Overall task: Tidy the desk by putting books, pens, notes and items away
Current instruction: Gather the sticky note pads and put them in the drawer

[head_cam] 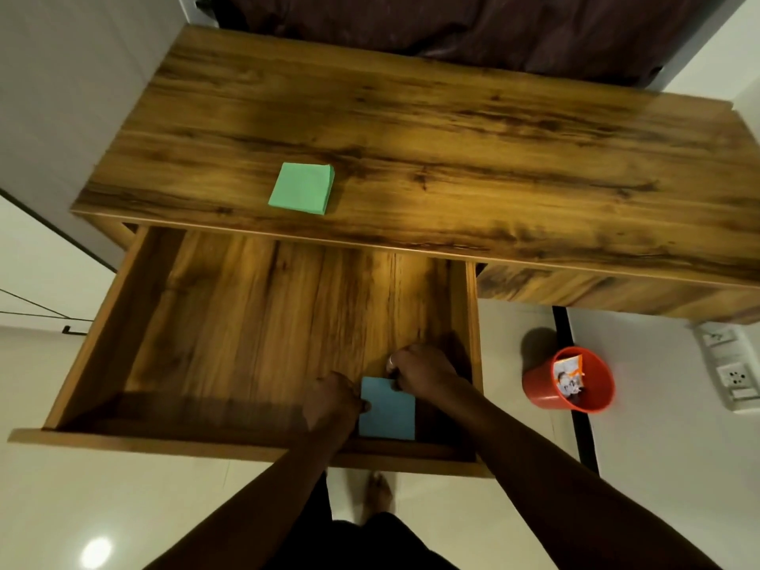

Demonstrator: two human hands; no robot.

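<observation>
A blue pad of sticky notes (388, 411) lies in the front right corner of the pulled-out wooden drawer (230, 322). My left hand (333, 401) pinches its left edge. My right hand (419, 370) pinches its top right corner with curled fingers. A green pad of sticky notes (301, 189) lies on the wooden desk top (473, 150), left of centre, apart from both hands.
An orange bin (569, 380) holding a crumpled wrapper stands on the pale floor to the right of the drawer. A white wall socket strip (732, 368) is at the far right. Dark bedding (452, 22) lies behind the desk. My bare foot (378, 493) shows below the drawer front.
</observation>
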